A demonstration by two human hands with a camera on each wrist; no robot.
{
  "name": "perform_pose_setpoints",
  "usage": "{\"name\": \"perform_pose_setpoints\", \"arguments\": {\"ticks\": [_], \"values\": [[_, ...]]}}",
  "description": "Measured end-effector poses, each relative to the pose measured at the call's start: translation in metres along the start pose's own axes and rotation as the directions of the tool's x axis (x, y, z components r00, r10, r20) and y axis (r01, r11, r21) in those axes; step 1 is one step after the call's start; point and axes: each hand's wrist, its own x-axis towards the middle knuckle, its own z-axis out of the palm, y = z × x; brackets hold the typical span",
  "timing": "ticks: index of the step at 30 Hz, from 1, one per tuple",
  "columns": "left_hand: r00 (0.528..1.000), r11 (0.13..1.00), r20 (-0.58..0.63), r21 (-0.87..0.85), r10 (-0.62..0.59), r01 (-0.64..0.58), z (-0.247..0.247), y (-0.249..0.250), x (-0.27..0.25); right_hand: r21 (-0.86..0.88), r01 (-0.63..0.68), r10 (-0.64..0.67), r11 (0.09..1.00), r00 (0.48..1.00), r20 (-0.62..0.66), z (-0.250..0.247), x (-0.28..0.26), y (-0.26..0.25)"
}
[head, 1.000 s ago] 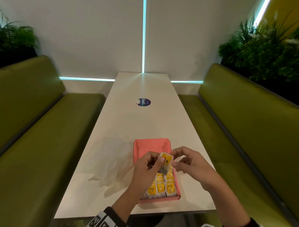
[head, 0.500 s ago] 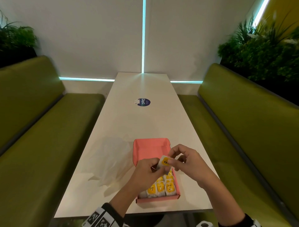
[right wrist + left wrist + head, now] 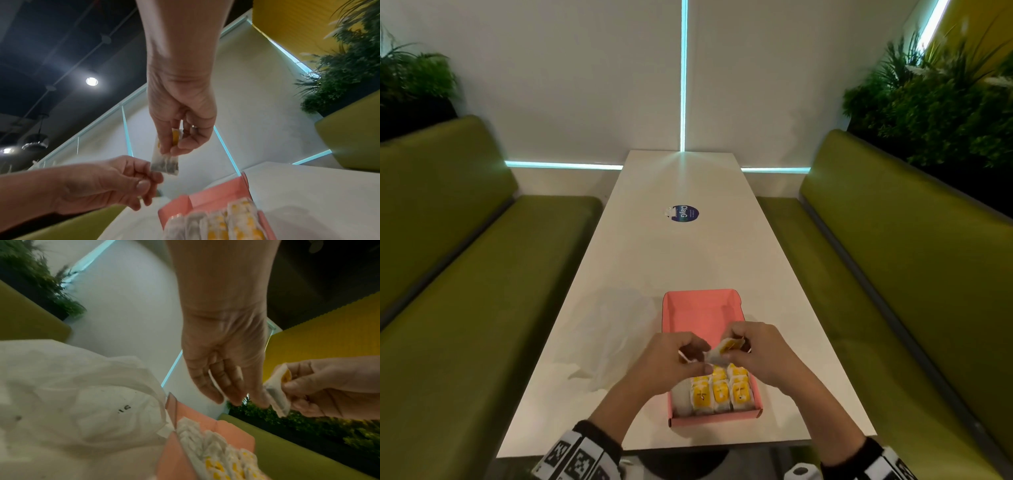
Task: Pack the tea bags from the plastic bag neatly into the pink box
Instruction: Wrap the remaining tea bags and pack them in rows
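Observation:
A pink box (image 3: 702,313) lies open on the white table (image 3: 681,260); its near half holds rows of yellow-and-white tea bags (image 3: 720,394). Both hands hold one more tea bag (image 3: 723,350) just above those rows. My right hand (image 3: 736,349) pinches its yellow-tagged end, seen in the right wrist view as tea bag (image 3: 164,164) under right hand (image 3: 174,149). My left hand (image 3: 700,359) pinches the other end with curled fingers (image 3: 152,177). The crumpled clear plastic bag (image 3: 613,339) lies left of the box, close in the left wrist view (image 3: 82,402).
Green benches (image 3: 482,274) (image 3: 893,274) run along both sides of the narrow table. A round dark sticker (image 3: 685,213) sits at mid table. The far half of the box floor is bare. Plants (image 3: 935,113) stand behind the right bench.
Both hands have come down and slightly nearer over the box with the tea bag. The tea bag has turned from upright to lying nearly flat between the two hands.

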Motion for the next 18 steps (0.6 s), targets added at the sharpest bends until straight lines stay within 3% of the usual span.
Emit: {"name": "perform_pose_setpoints", "arguments": {"ticks": [3,6,11,18], "values": [[0.987,0.962,0.043,0.236,-0.154,0.14,-0.006,-0.019,-0.003,-0.034,-0.038,0.04,0.999,0.998,0.052,0.022,0.003,0.013],[0.965,0.861,0.078,0.474,-0.251,0.186,0.004,-0.028,-0.009,-0.064,-0.024,0.031,0.998,0.993,0.116,0.056,0.0,0.023],[0.944,0.817,0.044,0.515,-0.327,0.259,0.019,-0.037,-0.007,-0.074,0.002,0.003,0.997,0.998,0.069,0.09,-0.006,0.033],[0.928,0.821,-0.01,0.462,-0.373,0.336,0.029,-0.046,-0.001,-0.111,0.032,-0.027,0.993,0.999,0.045,0.109,-0.007,0.044]]}}
